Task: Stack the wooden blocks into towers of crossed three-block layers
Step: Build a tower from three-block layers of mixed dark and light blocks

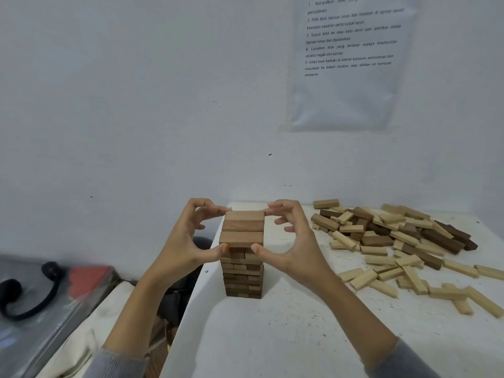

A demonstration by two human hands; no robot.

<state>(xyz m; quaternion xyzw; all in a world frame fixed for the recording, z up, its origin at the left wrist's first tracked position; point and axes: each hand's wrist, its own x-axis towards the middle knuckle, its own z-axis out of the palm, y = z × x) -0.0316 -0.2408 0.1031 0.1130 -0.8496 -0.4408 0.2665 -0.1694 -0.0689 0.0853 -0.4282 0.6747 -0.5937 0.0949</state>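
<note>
The tower (pixel 242 271) stands upright on the white surface (pixel 286 336), near its left edge and just short of the wall (pixel 136 105). Its layers cross, and the top layer (pixel 242 227) shows three blocks side by side, running left to right.

Both hands hold this top layer. The left hand (pixel 185 241) has its fingers (pixel 215 209) curled to the far left corner and its thumb (pixel 219 249) pressed on the near left corner. The right hand (pixel 297 246) mirrors it, with fingers (pixel 272 211) on the far right corner and thumb (pixel 260 249) on the near face. So both sets of fingers are grasping the layer.

A loose pile (pixel 403 241) of pale and dark blocks lies on the surface, well to the right of the tower. A printed sheet (pixel 349 64) hangs on the wall above it. Off the surface to the left lies a black cable (pixel 41 296).
</note>
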